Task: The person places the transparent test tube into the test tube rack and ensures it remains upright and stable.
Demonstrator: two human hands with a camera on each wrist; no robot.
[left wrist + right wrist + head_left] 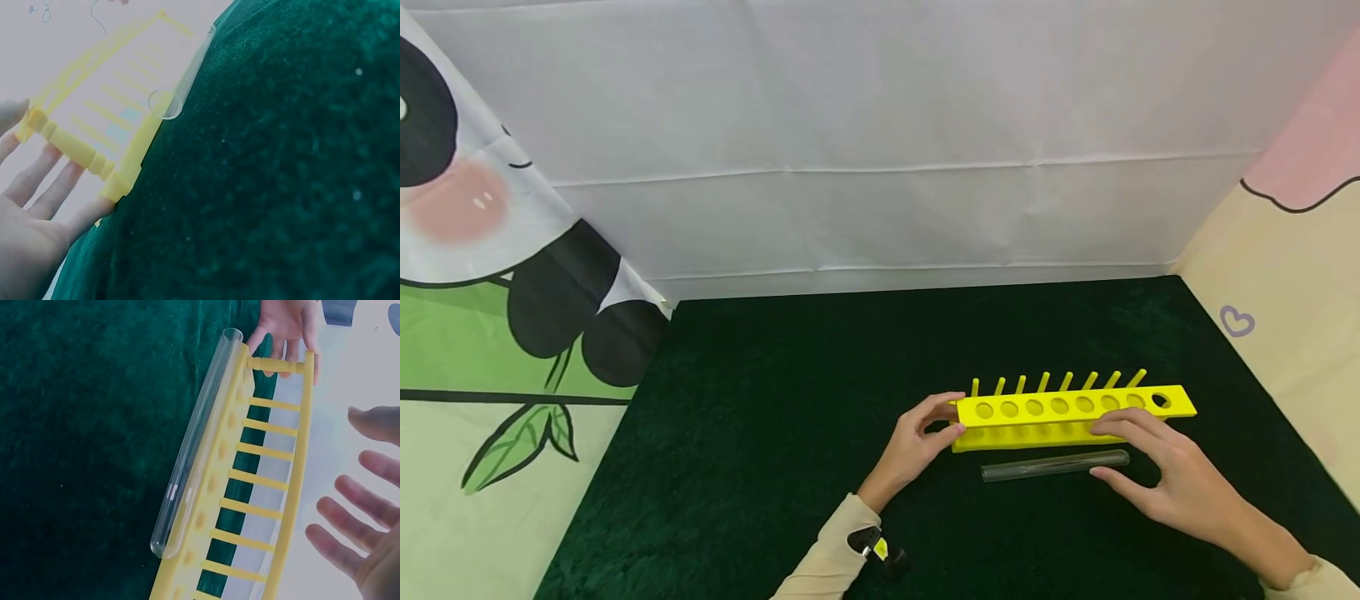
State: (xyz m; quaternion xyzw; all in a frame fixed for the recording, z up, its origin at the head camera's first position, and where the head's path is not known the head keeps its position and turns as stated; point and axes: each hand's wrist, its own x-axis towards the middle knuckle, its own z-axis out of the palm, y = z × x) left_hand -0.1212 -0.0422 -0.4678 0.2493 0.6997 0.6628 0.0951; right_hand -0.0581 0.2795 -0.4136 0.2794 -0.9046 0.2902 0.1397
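Observation:
A yellow test tube rack stands on the dark green cloth, with a row of holes along its top and a row of pegs behind. My left hand holds its left end, thumb and fingers spread about the end post. A clear glass test tube lies in front of the rack, open mouth to the left and rounded end to the right. Over that rounded end hovers my right hand, fingers apart and nothing in them. The right wrist view shows the tube lying alongside the rack's base.
Dark green cloth covers the table. A white sheet hangs behind it. Printed cloths flank it, with a panda pattern on the left and a cream and pink one on the right.

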